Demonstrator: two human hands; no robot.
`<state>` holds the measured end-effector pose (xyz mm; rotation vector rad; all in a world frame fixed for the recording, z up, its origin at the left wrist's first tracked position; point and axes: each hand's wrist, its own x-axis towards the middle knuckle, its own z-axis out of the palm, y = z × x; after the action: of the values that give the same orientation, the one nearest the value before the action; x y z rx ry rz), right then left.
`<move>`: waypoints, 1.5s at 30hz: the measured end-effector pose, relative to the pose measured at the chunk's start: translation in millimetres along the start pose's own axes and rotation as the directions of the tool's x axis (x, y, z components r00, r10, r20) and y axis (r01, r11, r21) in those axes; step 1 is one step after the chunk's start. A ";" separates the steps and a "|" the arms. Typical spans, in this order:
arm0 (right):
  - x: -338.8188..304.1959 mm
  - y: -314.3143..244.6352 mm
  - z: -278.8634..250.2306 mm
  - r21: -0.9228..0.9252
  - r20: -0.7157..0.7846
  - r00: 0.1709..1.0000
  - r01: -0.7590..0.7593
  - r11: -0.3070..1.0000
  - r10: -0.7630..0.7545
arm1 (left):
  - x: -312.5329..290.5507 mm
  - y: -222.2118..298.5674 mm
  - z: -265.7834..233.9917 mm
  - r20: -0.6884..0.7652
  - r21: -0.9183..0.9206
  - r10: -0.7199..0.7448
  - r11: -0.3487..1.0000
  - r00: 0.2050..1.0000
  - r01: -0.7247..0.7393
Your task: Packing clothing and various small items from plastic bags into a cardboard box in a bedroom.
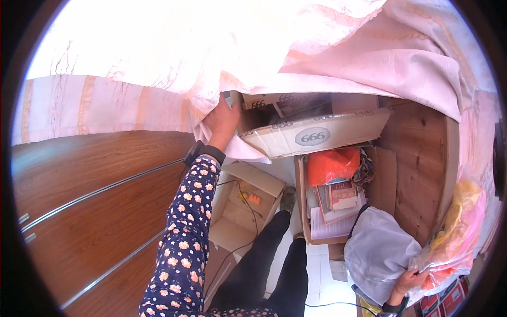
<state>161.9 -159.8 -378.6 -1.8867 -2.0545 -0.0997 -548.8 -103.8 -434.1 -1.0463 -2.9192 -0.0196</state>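
Note:
My left hand (pixel 224 122) reaches up to the left edge of an open cardboard box (pixel 338 128), its fingers closed round the corner and partly covered by the hanging cloth. The box is pale with a dark oval mark on its front and sits tilted under the cloth. At the lower right, my right hand (pixel 410 282) grips a clear plastic bag (pixel 451 240) with yellow, pink and orange stuff inside. Beside that hand lies a grey cloth bag (pixel 377 245). A pink and white striped cloth (pixel 364 71) drapes over the top of the opened box.
Below stands another cardboard box (pixel 301 206) with an orange plastic bag (pixel 334 165), books (pixel 342 195) and papers. An open carton (pixel 232 211) with a small orange item lies near my feet. Wooden drawers (pixel 100 211) rise on the left, a wooden panel (pixel 414 153) on the right. Cables cross the floor.

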 end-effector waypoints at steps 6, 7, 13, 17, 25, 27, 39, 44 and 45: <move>-2.3 -1.7 4.1 -0.002 0.002 1.000 0.005 1.000 -0.005 | 4.5 -20.9 12.7 -0.118 0.130 0.069 0.990 0.991 -0.053; -2.8 -2.7 4.3 -0.002 0.002 1.000 0.002 1.000 -0.002 | 5.4 -21.1 13.0 -0.119 0.130 0.072 0.990 0.990 -0.056; -3.8 -0.7 2.9 -0.019 0.004 1.000 0.003 1.000 -0.003 | 2.1 -12.4 3.5 -0.006 0.064 0.037 0.997 0.999 -0.037; -4.2 -1.9 3.5 0.010 0.017 0.999 -0.032 0.999 0.032 | -0.3 -15.8 3.2 0.026 0.063 0.045 0.997 0.999 -0.046; 0.0 -13.2 0.2 -0.082 -0.019 1.000 -0.002 0.997 0.001 | -13.6 -15.6 6.9 0.081 -0.065 0.156 0.986 0.984 -0.151; 0.3 -18.6 -1.4 -0.083 -0.049 0.999 -0.008 0.996 0.004 | -15.4 -14.3 9.9 0.061 -0.089 0.294 0.953 0.954 -0.288; 3.5 -30.3 -7.6 -0.089 -0.058 0.998 -0.011 0.996 0.006 | -35.9 -27.1 44.3 0.121 -0.078 0.410 0.912 0.904 -0.403; 6.3 -43.9 -12.2 -0.099 -0.059 0.998 -0.024 0.995 0.018 | -46.8 -37.2 56.7 0.153 -0.138 0.430 0.901 0.890 -0.412; 7.1 -47.4 -12.8 -0.096 -0.073 0.997 -0.017 0.995 0.010 | -48.5 -39.9 59.3 0.157 -0.185 0.448 0.889 0.880 -0.420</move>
<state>117.9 -161.9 -355.9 -1.9237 -2.0219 -0.2649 -538.7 -163.9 -495.3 -1.8064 -2.7987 -0.1238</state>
